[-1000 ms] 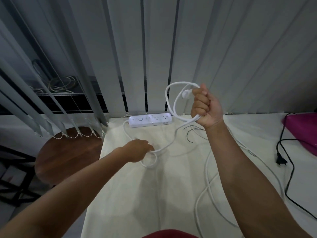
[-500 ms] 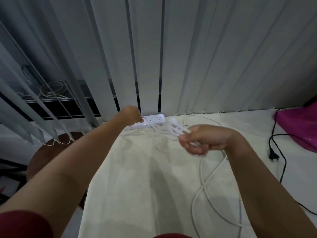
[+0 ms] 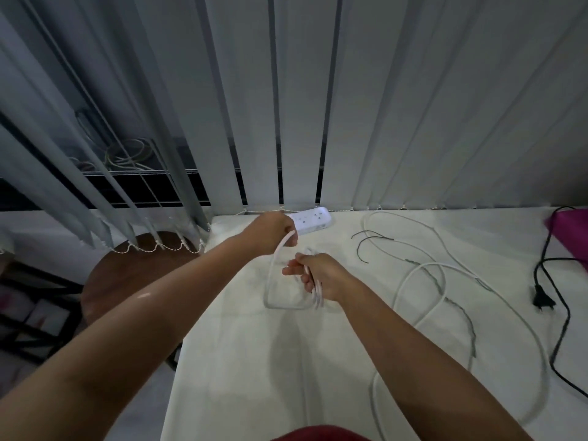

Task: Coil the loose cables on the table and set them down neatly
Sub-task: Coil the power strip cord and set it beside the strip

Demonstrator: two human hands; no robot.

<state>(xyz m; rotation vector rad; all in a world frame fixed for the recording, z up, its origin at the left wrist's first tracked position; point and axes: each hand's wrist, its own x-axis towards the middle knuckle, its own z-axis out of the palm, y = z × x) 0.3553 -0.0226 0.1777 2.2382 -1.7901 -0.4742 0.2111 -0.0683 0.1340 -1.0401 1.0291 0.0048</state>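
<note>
We hold the white cable (image 3: 273, 283) in the air just above the desk (image 3: 241, 370), in front of the power strip (image 3: 313, 220) that lies by the blinds. Our left hand (image 3: 276, 230) is curled round the cable close to the strip. Our right hand (image 3: 318, 275) pinches a few gathered turns between thumb and fingers, though blur hides how many. One turn hangs between the two hands as a soft, squared loop. More of the white cable lies slack on the desk to the right in wide loose loops (image 3: 426, 265), well apart from our hands. We judge the cable light, limp enough to bend, but springy: its smooth sheath will likely slip and the turns will try to fan open. It seems best to keep hold where the turns cross in the right hand and feed each new length through the left. A thin dark wire (image 3: 366, 241) lies near the strip, and a black cable (image 3: 542, 299) with its plug lies further right beside something pink (image 3: 569, 232); both look lighter and should coil tighter, taken near an end. We can read no brand or writing; the marks on the strip are too small.
</note>
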